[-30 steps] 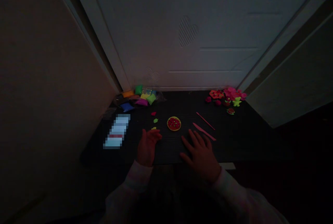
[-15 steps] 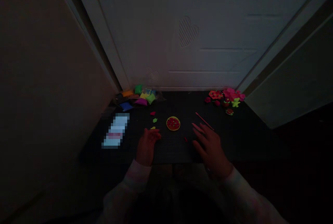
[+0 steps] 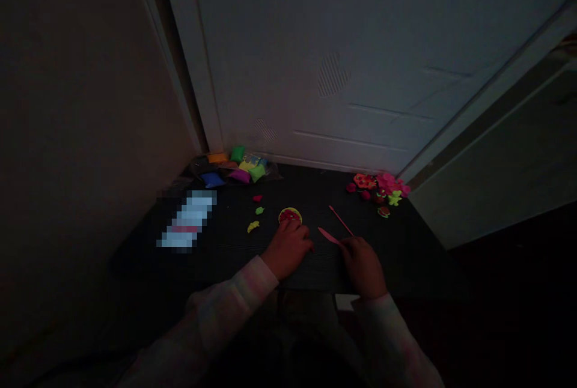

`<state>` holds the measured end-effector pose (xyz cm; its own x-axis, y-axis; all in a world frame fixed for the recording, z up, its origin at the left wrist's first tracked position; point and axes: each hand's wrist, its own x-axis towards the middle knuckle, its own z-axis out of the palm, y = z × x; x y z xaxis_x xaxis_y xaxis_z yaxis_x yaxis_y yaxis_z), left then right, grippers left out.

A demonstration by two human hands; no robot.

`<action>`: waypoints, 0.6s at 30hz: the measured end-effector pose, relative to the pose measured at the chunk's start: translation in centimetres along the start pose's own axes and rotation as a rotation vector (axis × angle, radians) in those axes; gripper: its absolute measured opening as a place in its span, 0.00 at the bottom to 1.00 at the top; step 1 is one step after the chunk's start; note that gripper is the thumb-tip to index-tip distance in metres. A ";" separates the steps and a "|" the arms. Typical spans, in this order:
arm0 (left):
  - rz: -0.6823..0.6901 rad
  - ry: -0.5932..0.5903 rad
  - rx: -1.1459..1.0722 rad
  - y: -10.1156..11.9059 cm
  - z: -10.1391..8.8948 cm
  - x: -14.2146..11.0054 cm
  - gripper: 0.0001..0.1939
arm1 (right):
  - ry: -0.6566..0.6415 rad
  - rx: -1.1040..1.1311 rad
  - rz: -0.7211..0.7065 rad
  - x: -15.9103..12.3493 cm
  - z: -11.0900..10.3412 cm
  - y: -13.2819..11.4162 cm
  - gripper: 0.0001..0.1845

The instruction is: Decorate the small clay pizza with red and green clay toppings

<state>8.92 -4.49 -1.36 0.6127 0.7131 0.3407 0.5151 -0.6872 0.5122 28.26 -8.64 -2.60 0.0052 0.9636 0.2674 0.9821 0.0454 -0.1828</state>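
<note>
In my right hand (image 3: 364, 265), closed around its handle, is a pink plastic clay knife (image 3: 329, 235), its blade pointing up and left. My left hand (image 3: 287, 248) is bent over the near side of a small round clay pizza (image 3: 290, 212) with a yellow rim and red top. Its fingers are curled, and what they grip is hidden. A thin pink stick tool (image 3: 340, 220) lies beyond my right hand. Left of the pizza are small clay bits: a red one (image 3: 257, 198), a green one (image 3: 260, 211) and a yellow one (image 3: 253, 227).
Bags of coloured clay (image 3: 240, 176) lie at the back left of the dark table (image 3: 243, 256). A blurred-out phone-like screen (image 3: 187, 220) is at the left. Pink flowers (image 3: 390, 184) and small clay figures (image 3: 383, 212) sit at the back right, before a white door (image 3: 270, 63).
My left hand has moved right, onto the pizza's near side. My right hand has closed on the knife. The small red piece in front of the pizza no longer shows. The view has shifted slightly.
</note>
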 end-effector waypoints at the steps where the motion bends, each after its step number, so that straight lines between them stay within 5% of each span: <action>1: 0.013 -0.015 0.042 -0.2 0.1 0.2 0.06 | 0.000 -0.003 0.005 0.0 0.1 0.0 0.11; 10: 0.050 -0.041 0.207 -0.1 0.9 0.6 0.05 | -0.001 0.023 -0.031 -0.2 1.2 0.3 0.10; 18: 0.004 0.003 0.193 0.1 -0.8 -0.7 0.04 | 0.048 0.058 -0.062 -0.7 0.9 0.0 0.09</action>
<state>8.07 -4.91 -0.89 0.6132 0.7108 0.3444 0.6187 -0.7033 0.3501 28.09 -9.11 -3.64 -0.0448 0.9448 0.3247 0.9682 0.1211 -0.2189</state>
